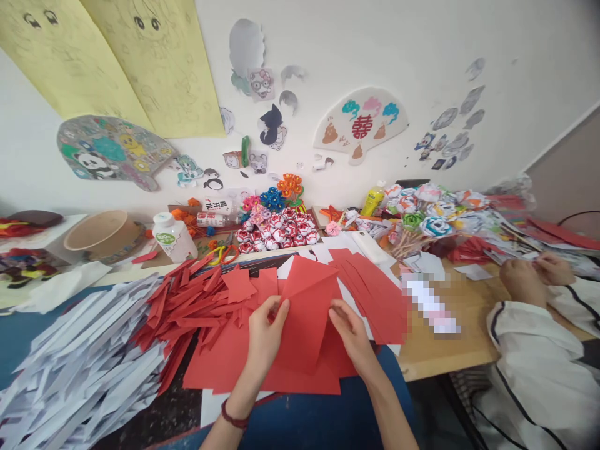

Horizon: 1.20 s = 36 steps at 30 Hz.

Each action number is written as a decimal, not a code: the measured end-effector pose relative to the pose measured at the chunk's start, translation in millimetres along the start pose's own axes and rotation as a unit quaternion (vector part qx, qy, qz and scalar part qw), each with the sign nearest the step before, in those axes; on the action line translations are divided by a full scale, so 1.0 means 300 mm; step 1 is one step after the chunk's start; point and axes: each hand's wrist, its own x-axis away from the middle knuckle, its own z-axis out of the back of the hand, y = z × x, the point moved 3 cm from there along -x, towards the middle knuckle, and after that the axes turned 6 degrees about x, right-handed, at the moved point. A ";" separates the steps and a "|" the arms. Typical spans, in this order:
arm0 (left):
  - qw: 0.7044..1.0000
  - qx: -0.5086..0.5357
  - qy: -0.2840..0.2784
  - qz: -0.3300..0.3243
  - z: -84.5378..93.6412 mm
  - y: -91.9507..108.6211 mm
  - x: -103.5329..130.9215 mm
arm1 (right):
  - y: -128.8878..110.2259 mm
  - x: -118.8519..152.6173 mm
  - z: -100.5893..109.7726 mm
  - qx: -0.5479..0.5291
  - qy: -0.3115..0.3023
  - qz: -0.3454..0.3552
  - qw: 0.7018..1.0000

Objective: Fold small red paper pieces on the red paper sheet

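Note:
A sheet of red paper is held up between my two hands, with its top part folded over along a slanting crease. My left hand pinches its left edge between thumb and fingers. At the right edge, my right hand has its thumb and fingertips closed on the paper. Beneath it lie larger red sheets spread on the table. To the left of my hands is a heap of folded red paper strips, and beyond that a big pile of folded white paper strips.
Behind my hands sit red-and-white paper flowers, yellow-handled scissors and a white bottle. More red sheets lie to the right. A co-worker's hands are busy at the far right, near a bunch of paper flowers.

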 end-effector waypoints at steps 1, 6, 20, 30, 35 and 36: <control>1.000 -0.002 -0.014 -0.011 0.006 0.014 -0.007 | -0.020 -0.011 0.023 0.062 0.061 0.030 0.996; 0.980 -0.104 -0.131 -0.103 0.007 0.092 -0.022 | -0.239 -0.071 0.032 0.419 0.058 0.294 0.857; 0.987 -0.067 -0.107 -0.099 -0.004 0.134 -0.021 | -0.302 -0.151 -0.042 0.473 -0.193 0.336 0.791; 0.985 -0.068 -0.154 -0.035 0.121 0.025 0.007 | -0.261 -0.237 0.122 0.430 -0.137 0.277 0.848; 0.983 -0.166 -0.073 -0.018 0.221 -0.008 0.019 | -0.225 -0.252 0.186 0.427 -0.103 0.240 0.866; 0.982 -0.181 -0.034 -0.041 0.221 0.015 0.019 | -0.225 -0.247 0.176 0.419 -0.110 0.238 0.869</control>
